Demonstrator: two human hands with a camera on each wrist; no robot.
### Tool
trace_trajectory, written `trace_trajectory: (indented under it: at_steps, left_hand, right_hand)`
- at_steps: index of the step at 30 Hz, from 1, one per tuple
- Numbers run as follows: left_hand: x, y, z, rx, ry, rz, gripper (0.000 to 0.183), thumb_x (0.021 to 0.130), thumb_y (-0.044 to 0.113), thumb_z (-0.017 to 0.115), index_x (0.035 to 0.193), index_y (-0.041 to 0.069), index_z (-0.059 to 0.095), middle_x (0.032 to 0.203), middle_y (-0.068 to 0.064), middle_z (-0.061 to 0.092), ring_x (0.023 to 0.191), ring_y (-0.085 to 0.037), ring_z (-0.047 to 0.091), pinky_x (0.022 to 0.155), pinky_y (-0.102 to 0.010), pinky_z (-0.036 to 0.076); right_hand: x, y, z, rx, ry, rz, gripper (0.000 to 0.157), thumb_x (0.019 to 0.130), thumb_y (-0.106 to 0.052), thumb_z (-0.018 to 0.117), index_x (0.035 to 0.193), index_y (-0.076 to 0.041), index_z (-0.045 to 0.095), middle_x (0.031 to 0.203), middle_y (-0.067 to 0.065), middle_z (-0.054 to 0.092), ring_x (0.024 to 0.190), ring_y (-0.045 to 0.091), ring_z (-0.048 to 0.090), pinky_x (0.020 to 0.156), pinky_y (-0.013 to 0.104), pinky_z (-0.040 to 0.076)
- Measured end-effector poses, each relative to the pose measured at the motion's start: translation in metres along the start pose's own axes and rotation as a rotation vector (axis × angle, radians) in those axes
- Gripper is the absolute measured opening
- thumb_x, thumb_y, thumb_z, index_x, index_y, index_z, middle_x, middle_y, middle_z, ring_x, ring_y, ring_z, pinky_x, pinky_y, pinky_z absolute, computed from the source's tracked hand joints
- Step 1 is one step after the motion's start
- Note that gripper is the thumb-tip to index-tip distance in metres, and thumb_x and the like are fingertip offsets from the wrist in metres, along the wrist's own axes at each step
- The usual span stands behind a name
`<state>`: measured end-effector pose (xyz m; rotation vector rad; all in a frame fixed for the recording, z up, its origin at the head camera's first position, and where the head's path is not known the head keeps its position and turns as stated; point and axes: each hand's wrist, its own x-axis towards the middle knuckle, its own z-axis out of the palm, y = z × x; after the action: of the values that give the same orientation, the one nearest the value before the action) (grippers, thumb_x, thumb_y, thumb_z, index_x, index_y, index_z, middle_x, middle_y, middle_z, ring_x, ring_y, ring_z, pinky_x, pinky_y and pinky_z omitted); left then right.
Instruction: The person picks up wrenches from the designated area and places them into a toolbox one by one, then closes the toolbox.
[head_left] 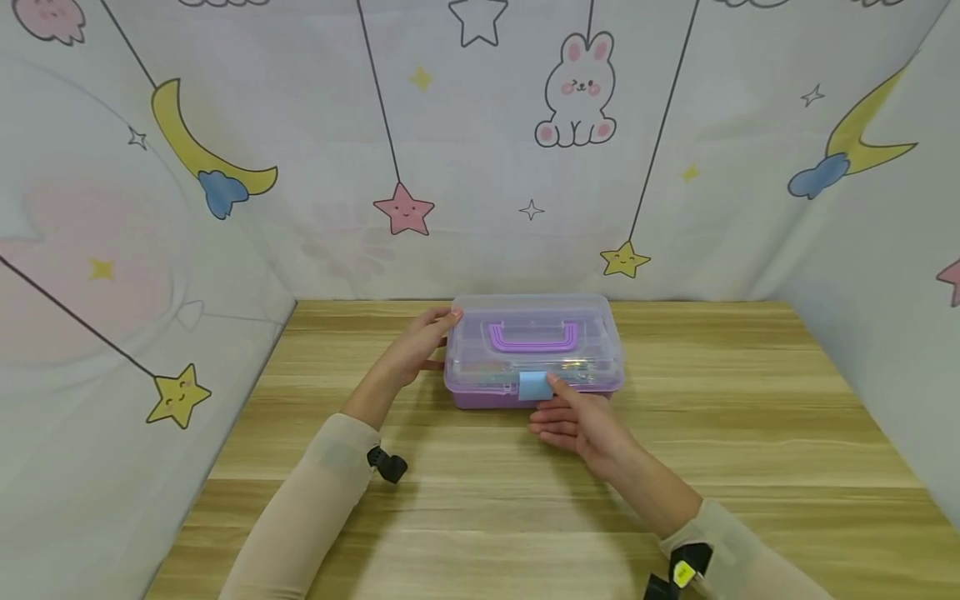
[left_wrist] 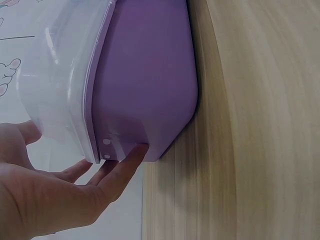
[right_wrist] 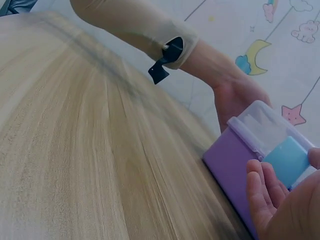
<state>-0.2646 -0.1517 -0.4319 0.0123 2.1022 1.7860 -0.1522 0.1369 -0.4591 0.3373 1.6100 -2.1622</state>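
A purple box (head_left: pixel 487 401) with a clear lid (head_left: pixel 536 304), a purple carry handle (head_left: pixel 534 347) and a light blue latch (head_left: pixel 534 386) stands on the table with its lid down. My left hand (head_left: pixel 408 348) rests at the box's left end, thumb at the lid's corner. In the left wrist view its extended fingers (left_wrist: pixel 120 175) touch the purple side. My right hand (head_left: pixel 588 425) is at the front, its thumb on the latch's right part. Below the latch, the other fingers (right_wrist: pixel 257 195) reach out loosely. Small contents show blurred through the lid.
The wood-grain table (head_left: pixel 465 517) extends around the box. A white cloth backdrop (head_left: pixel 480 150) printed with stars, moons and a rabbit rises behind and at both sides. Each wrist wears a small black camera (head_left: pixel 387 465).
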Motion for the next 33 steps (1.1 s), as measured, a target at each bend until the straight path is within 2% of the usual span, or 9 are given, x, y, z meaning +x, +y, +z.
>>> trace_trajectory:
  at_steps: [7,13,16,22,33]
  left_hand:
    - [0.001,-0.001,0.001,0.023,0.011,0.003,0.075,0.107,0.059,0.054,0.164,0.015,0.034,0.166,-0.012,0.037,0.152,-0.041,0.037,0.111,-0.064,0.047]
    - [0.001,-0.001,0.002,0.030,0.009,0.008,0.075,0.106,0.059,0.055,0.164,0.015,0.034,0.165,-0.011,0.038,0.151,-0.041,0.038,0.111,-0.064,0.047]
    - [0.001,0.000,0.002,0.030,0.010,0.010,0.075,0.106,0.059,0.055,0.163,0.014,0.035,0.164,-0.011,0.039,0.151,-0.041,0.039,0.110,-0.063,0.048]
    - [-0.001,0.001,0.001,0.033,0.008,0.016,0.076,0.106,0.059,0.055,0.163,0.013,0.035,0.163,-0.012,0.040,0.150,-0.041,0.039,0.109,-0.064,0.049]
    - [-0.001,0.003,-0.001,0.054,-0.010,0.016,0.075,0.107,0.057,0.055,0.163,0.011,0.034,0.162,-0.013,0.040,0.149,-0.041,0.041,0.107,-0.062,0.051]
  right_hand:
    - [0.002,0.003,-0.001,-0.021,0.022,-0.004,0.066,0.100,-0.050,0.072,0.113,0.014,0.062,0.085,0.013,0.076,0.079,0.025,0.078,0.076,0.038,0.066]
    - [0.007,0.014,-0.005,-0.064,0.053,0.031,0.060,0.098,-0.053,0.074,0.096,0.007,0.068,0.075,0.010,0.074,0.067,0.020,0.075,0.066,0.033,0.065]
    - [0.009,0.015,-0.007,-0.083,0.046,0.034,0.059,0.097,-0.054,0.074,0.092,0.005,0.070,0.074,0.011,0.073,0.066,0.019,0.074,0.064,0.032,0.064]
    - [0.010,0.011,-0.008,-0.105,0.002,0.039,0.063,0.099,-0.052,0.072,0.104,0.010,0.069,0.081,0.012,0.076,0.072,0.020,0.076,0.069,0.033,0.065]
    - [0.014,0.006,-0.011,-0.017,-0.063,0.064,0.056,0.104,-0.038,0.068,0.119,0.015,0.060,0.090,0.013,0.076,0.084,0.025,0.078,0.078,0.035,0.065]
